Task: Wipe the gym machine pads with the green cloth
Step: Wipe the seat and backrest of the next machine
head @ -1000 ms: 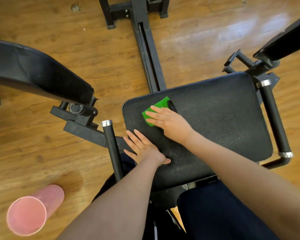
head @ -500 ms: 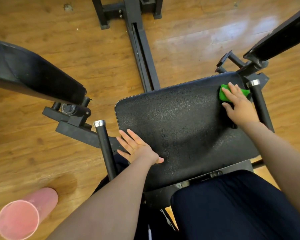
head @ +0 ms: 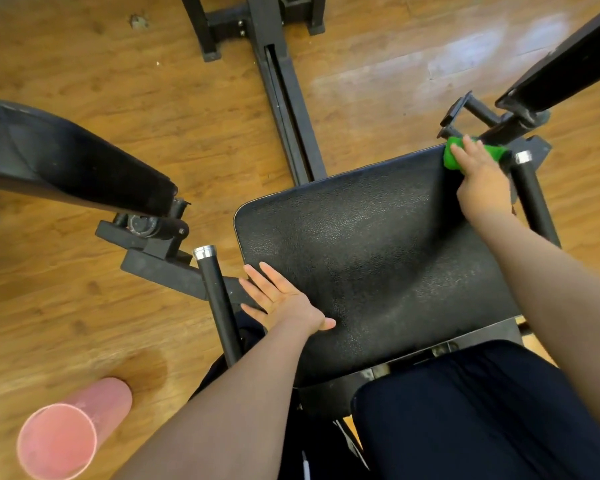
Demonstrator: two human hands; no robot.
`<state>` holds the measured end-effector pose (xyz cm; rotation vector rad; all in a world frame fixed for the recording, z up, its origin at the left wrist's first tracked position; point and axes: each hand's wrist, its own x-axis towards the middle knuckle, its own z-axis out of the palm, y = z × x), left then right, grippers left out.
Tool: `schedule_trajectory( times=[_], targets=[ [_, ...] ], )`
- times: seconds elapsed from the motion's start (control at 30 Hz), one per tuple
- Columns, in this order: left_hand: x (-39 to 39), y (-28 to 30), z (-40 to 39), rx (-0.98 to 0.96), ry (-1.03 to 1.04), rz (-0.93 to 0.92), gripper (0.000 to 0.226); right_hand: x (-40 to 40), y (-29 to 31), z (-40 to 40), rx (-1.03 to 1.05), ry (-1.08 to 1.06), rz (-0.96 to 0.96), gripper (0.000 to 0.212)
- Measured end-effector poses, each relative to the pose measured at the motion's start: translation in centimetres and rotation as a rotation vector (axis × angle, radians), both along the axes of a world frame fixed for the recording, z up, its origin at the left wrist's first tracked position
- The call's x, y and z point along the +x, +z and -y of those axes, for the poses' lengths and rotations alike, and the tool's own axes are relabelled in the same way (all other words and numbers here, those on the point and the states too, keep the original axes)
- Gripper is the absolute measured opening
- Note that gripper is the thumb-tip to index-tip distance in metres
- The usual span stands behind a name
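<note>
Seat pad [head: 378,258] of the gym machine, viewed from above. Nearest, at the pad's left edge, the left hand [head: 281,299] is laid flat with fingers straight and spread, nothing held. Farther off, at the far right corner, the green cloth [head: 452,157] is pressed onto the pad by the right hand [head: 482,181], whose fingers are laid over it beside a chrome-capped handle [head: 530,192].

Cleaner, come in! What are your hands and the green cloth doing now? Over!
Right hand presses cloth on seat pad's far right corner. Left hand flat on near left edge. Handle post close beside cloth.
</note>
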<state>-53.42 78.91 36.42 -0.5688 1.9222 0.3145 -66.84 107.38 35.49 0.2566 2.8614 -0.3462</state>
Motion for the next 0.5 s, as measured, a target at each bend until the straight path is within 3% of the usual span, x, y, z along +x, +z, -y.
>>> schedule_trajectory(
  times=[0.27,0.5],
  targets=[
    [-0.2,-0.1,-0.1,-0.003,0.005,0.003,0.155,4.0,-0.2,0.6,-0.008,-0.094,-0.025,0.065],
    [-0.1,0.2,-0.3,-0.019,-0.001,-0.010,0.155,6.7,-0.3,5.8,-0.016,-0.162,-0.026,0.066]
  ],
)
